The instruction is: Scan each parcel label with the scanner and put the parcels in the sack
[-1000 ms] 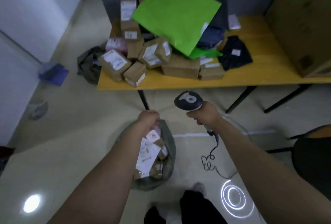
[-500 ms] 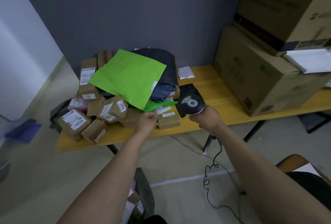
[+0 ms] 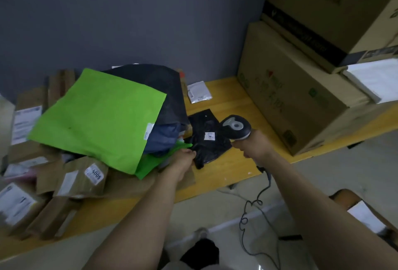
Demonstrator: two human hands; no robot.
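Head view | left hand (image 3: 182, 160) touching black poly parcel (image 3: 212, 148) at left edge, pinch unclear | right hand (image 3: 252, 145) clutching scanner (image 3: 236, 127), hovering right of label (image 3: 209, 136)

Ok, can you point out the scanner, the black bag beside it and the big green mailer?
scanner (image 3: 235, 126), head view, on its rounded dark head.
black bag (image 3: 212, 150), head view, on the plastic below its white label.
green mailer (image 3: 97, 118), head view, middle of its flat face.
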